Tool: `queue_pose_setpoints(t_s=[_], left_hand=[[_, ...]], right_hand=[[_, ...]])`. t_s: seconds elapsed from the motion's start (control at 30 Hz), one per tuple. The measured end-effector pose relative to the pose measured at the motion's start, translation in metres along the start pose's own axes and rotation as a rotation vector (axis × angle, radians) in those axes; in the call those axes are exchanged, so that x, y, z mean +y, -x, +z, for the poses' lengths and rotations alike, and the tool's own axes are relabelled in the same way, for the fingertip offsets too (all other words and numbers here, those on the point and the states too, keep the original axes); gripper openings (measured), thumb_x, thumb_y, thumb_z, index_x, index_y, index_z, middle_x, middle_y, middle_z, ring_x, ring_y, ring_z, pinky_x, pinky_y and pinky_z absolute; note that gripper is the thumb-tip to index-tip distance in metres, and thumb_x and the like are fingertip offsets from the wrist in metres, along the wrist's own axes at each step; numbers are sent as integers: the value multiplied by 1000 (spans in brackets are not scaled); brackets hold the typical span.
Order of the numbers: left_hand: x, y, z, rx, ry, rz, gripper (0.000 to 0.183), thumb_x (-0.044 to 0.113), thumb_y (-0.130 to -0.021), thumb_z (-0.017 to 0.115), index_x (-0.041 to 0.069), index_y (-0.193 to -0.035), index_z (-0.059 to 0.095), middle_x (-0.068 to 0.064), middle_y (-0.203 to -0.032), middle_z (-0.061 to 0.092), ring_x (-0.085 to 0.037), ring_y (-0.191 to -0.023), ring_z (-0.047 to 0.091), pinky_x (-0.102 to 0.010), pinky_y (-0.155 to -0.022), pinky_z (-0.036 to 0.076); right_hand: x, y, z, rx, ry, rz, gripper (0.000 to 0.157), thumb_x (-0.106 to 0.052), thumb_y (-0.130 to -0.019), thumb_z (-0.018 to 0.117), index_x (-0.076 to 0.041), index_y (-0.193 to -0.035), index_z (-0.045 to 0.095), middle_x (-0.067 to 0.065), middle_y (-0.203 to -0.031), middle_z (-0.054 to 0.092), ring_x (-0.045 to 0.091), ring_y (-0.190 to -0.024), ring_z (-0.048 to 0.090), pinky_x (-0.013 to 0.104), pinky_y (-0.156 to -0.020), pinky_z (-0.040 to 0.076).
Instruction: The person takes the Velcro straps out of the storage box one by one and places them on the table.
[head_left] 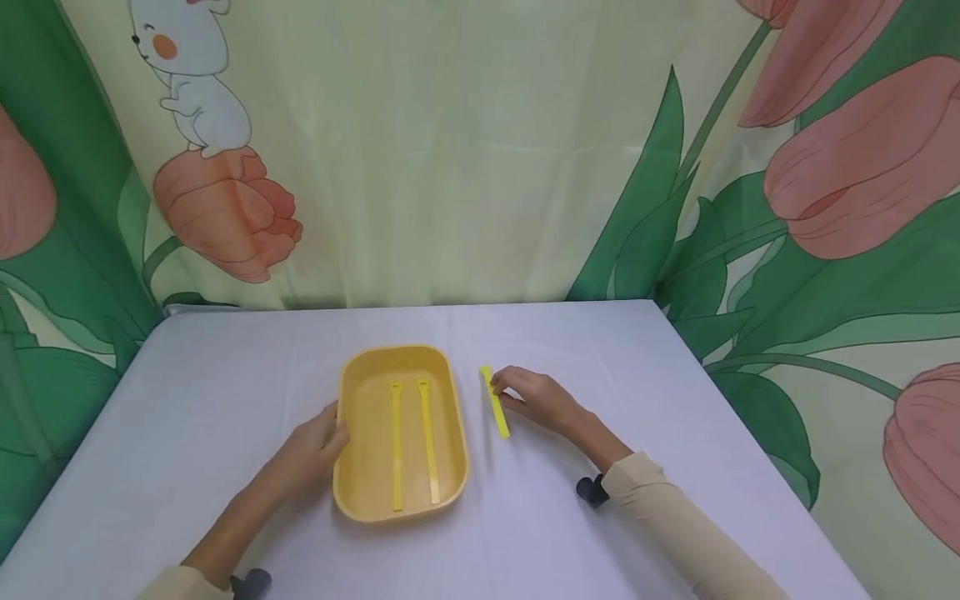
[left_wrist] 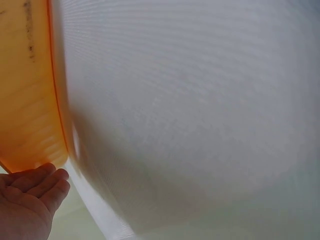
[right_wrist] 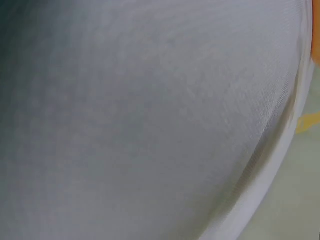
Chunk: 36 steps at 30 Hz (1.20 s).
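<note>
A yellow tray [head_left: 367,492] with rounded corners is on the white table. My left hand [head_left: 311,446] holds its left side, the thumb at the rim. From below, the left wrist view catches the fingers [left_wrist: 42,187] against the orange-looking tray wall [left_wrist: 30,110]. Inside lie two yellow cable ties, a left one [head_left: 397,450] and a right one [head_left: 429,442], side by side with their slotted heads at the far end. To the right of the tray, my right hand [head_left: 536,398] pinches another yellow cable tie [head_left: 501,417] near its upper end. The right wrist view shows part of that tie [right_wrist: 307,121].
A white cloth covers the table [head_left: 577,350]. Behind it hangs a curtain [head_left: 450,167] printed with tulips and a white rabbit. A small black wrist camera [head_left: 592,492] sits under the right sleeve, and another [head_left: 253,583] is at the left wrist.
</note>
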<state>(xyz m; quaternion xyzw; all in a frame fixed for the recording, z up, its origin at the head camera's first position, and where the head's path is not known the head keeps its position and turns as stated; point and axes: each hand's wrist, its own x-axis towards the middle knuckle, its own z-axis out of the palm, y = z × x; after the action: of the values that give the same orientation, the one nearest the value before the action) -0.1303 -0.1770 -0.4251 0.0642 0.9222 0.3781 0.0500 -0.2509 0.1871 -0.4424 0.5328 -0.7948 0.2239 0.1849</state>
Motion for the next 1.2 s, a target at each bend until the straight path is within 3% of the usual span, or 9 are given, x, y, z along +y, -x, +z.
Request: queue_pose_setpoints(t_s=[0.2, 0.4, 0.57, 0.67, 0.9, 1.03, 1.2], left_hand=[[3, 0, -2, -16, -25, -33, 56, 23, -100, 34, -11, -143, 22, -29, -138, 40, -41, -122, 44, -55, -101, 34], [0, 1, -4, -15, -20, -17, 56, 23, -100, 33, -12, -143, 22, -29, -140, 37, -44, -128, 34, -55, -102, 31], [3, 0, -4, -12, -30, -39, 56, 22, -100, 32, -11, -143, 22, -28, -137, 42, -37, -117, 48, -55, -101, 34], [4, 0, -5, -8, -38, -38, 56, 23, -100, 32, -11, -143, 22, -28, -136, 44, -35, -112, 50, -55, -100, 34], [4, 2, -5, 0, -32, -2, 55, 21, -100, 33, -12, -142, 23, -31, -138, 39, -45, -127, 35, -56, -101, 32], [2, 1, -2, -7, -25, 5, 55, 21, -100, 33, -12, -142, 23, -31, -138, 39, -45, -127, 36, -56, -101, 32], [1, -2, 2, -5, -14, 5, 54, 20, -100, 34, -11, -143, 23, -29, -136, 43, -40, -120, 46, -55, -99, 35]], right_hand=[[1, 0, 2, -103, -63, 46, 19, 3, -79, 72, -9, -89, 61, 1, -104, 64, 14, -101, 60, 21, -83, 49], [-1, -1, 6, -249, -66, 99, 16, 0, -84, 68, -9, -95, 61, 2, -105, 62, 15, -102, 57, 22, -86, 47], [-6, -5, 3, -350, -32, 196, 14, -6, -88, 65, -14, -98, 61, -2, -108, 59, 11, -104, 55, 20, -88, 46], [-7, -7, 3, -401, -12, 227, 12, -7, -89, 63, -15, -98, 61, -3, -109, 58, 10, -103, 54, 20, -87, 46], [-8, -8, 7, -435, 21, 253, 12, -7, -90, 62, -15, -98, 63, -4, -105, 59, 10, -100, 55, 20, -85, 47], [-9, -7, 5, -447, 20, 282, 13, -8, -89, 63, -15, -100, 64, -4, -104, 59, 9, -98, 55, 19, -84, 47], [-9, -4, -1, -411, 25, 251, 17, -7, -89, 63, -14, -104, 64, -4, -106, 59, 9, -98, 56, 20, -84, 47]])
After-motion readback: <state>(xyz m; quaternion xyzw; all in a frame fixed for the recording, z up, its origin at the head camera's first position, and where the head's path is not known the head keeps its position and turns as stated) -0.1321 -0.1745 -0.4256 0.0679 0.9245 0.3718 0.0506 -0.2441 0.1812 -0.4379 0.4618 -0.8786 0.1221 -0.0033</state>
